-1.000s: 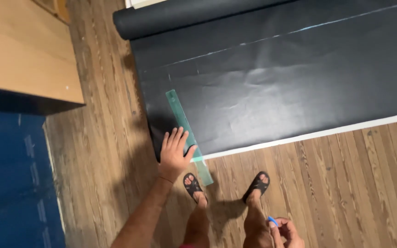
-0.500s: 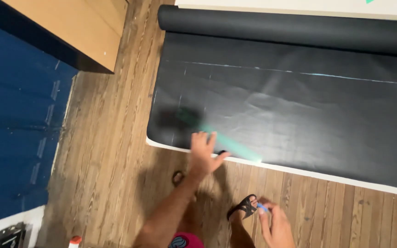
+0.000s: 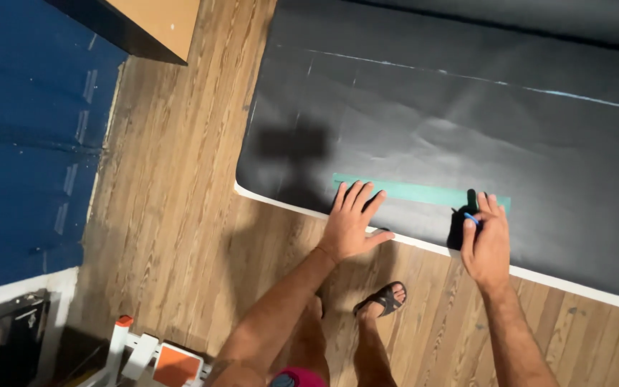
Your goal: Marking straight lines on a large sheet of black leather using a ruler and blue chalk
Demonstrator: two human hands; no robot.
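A large black sheet (image 3: 467, 122) lies spread on the wooden floor, its near edge trimmed with a white strip (image 3: 424, 246). A green translucent ruler (image 3: 424, 193) rests flat on the sheet near that edge. My left hand (image 3: 351, 221) presses down with fingers spread on the ruler's left end. My right hand (image 3: 485, 242) sits at the ruler's right end, pinching a small blue marking tool (image 3: 471, 218) against the sheet. A pale chalk line (image 3: 481, 80) runs across the sheet farther up.
Blue material (image 3: 23, 143) covers the left side. A wooden piece of furniture (image 3: 155, 25) stands at the top left. A white and orange object (image 3: 155, 358) lies at the bottom left. My sandalled foot (image 3: 381, 299) stands on the floorboards by the sheet's edge.
The view swung closer over the sheet's edge. The ruler turned from slanting to lying along the edge. My right hand rose from near my feet to the ruler's right end.
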